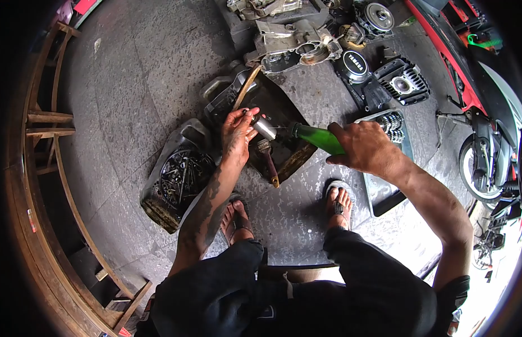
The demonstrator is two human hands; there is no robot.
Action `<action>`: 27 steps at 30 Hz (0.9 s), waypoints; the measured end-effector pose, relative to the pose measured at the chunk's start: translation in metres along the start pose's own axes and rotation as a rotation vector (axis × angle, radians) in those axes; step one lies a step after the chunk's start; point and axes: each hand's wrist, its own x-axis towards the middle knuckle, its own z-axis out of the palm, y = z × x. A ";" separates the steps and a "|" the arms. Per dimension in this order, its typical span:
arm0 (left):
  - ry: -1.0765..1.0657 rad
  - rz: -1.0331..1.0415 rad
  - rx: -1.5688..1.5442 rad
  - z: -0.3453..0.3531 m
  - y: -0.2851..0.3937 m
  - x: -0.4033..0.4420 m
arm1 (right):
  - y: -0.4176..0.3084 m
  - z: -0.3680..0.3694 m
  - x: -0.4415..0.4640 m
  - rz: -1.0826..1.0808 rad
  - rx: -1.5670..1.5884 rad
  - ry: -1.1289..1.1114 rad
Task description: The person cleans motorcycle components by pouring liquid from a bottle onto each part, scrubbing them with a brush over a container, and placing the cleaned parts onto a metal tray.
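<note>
My left hand [237, 135] is closed around one end of a shiny metal cylinder [265, 128], above a dark, oily cut-open container [279, 104]. My right hand [366, 147] grips a green glass bottle [320, 139], tilted so its neck points left at the cylinder. A small gap separates the bottle's mouth from the cylinder. Below the cylinder, a brush [268, 160] with a dark red handle leans across the container's edge. A wooden stick [247, 87] rests at the container's upper left, just above my left hand.
A cut container of small metal parts [185, 175] lies at left. Gears [391, 124] sit in a tray [379, 210] at right. Engine casings [294, 48], a Yamaha cover [355, 63] and a finned cylinder part [403, 84] lie ahead. A motorcycle [485, 160] stands right, a wooden bench [39, 216] left.
</note>
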 end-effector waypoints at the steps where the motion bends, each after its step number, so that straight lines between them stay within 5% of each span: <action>1: -0.007 0.002 -0.016 -0.003 -0.002 0.002 | 0.001 0.002 0.001 0.003 0.015 -0.019; 12: -0.017 -0.005 -0.152 -0.006 -0.005 0.007 | 0.009 0.003 -0.004 0.086 0.029 -0.120; 14: -0.055 0.020 -0.234 -0.008 -0.009 0.009 | 0.009 0.004 -0.006 0.009 -0.010 0.087; 18: -0.017 0.068 -0.117 0.002 -0.004 0.005 | 0.007 -0.009 -0.005 -0.020 0.086 0.046; 27: -0.368 -0.075 -0.378 -0.004 0.005 0.006 | 0.006 0.002 -0.004 -0.097 0.126 0.198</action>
